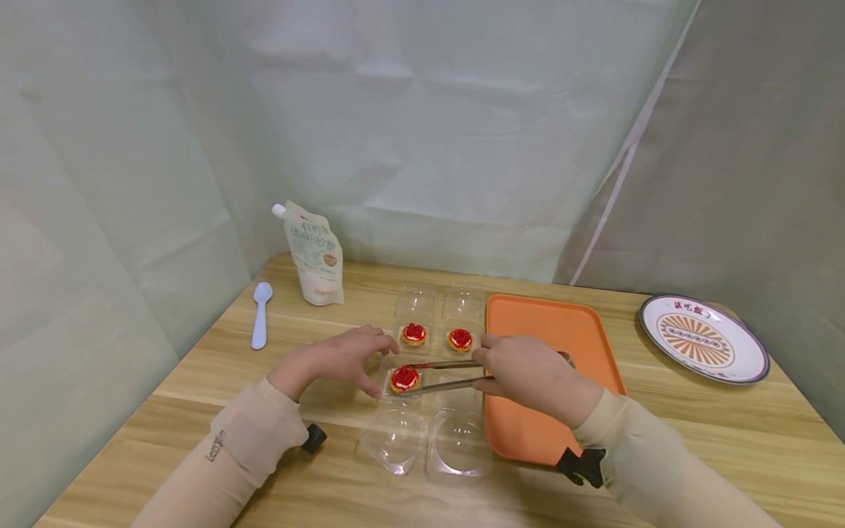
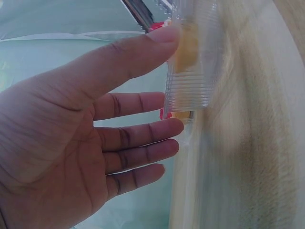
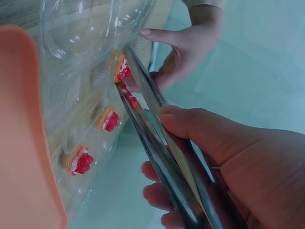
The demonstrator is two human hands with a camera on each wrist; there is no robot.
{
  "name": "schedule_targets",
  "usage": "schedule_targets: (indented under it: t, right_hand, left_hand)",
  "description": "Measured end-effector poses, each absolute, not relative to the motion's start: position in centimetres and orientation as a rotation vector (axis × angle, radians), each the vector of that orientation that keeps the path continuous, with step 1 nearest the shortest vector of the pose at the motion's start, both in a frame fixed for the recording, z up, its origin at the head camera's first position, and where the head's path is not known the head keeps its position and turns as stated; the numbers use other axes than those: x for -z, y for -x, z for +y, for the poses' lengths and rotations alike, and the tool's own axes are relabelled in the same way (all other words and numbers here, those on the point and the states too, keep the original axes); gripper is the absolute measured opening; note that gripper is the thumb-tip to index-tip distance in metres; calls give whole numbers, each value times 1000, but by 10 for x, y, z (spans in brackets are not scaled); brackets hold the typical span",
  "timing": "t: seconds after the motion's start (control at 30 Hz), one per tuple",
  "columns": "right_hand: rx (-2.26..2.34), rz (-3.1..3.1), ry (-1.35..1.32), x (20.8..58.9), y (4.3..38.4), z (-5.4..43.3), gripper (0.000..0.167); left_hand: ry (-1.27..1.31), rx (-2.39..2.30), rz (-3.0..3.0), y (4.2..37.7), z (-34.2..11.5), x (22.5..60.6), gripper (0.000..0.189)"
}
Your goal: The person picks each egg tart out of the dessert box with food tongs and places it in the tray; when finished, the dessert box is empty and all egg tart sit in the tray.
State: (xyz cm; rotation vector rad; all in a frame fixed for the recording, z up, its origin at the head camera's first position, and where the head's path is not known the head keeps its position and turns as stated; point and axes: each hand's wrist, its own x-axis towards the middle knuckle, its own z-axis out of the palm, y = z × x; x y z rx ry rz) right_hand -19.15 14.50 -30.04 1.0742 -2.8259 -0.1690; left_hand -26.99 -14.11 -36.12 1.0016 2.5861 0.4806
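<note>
While your right hand [image 1: 531, 372] grips metal tongs [image 1: 449, 364], their tips straddle the near-left red-topped tart [image 1: 405, 379], which sits in a clear plastic container [image 2: 190, 93]; whether they squeeze it cannot be told. Your left hand [image 1: 339, 359] holds nothing, its fingers loosely extended, the thumb at the container's edge, touching or just beside it. The tart is probably light, with a crumbly shell and a soft topping that may smear, so the firm crust low on its sides looks the best hold, under gentle pressure. The container looks thin, slick and easily shifted. Beyond, a far-left tart [image 1: 414, 334] and a far-right tart [image 1: 460, 339] sit before raised clear lids [image 1: 414, 302]. Two open front lids [image 1: 396, 440] lie nearer you, left of the orange tray [image 1: 548, 433].
</note>
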Motion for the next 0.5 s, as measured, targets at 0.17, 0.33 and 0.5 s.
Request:
schedule_targets:
  t: [0.17, 0.33, 0.5]
  right_hand:
    - [98, -2871, -1047, 295, 189, 151, 18]
    - [49, -2898, -1035, 289, 186, 157, 19]
    - [35, -2886, -1017, 282, 182, 164, 22]
  left_hand:
    - [-993, -469, 2592, 270, -141, 361, 65]
    - [-963, -479, 2590, 270, -140, 361, 65]
    - [-981, -487, 2587, 269, -141, 361, 65]
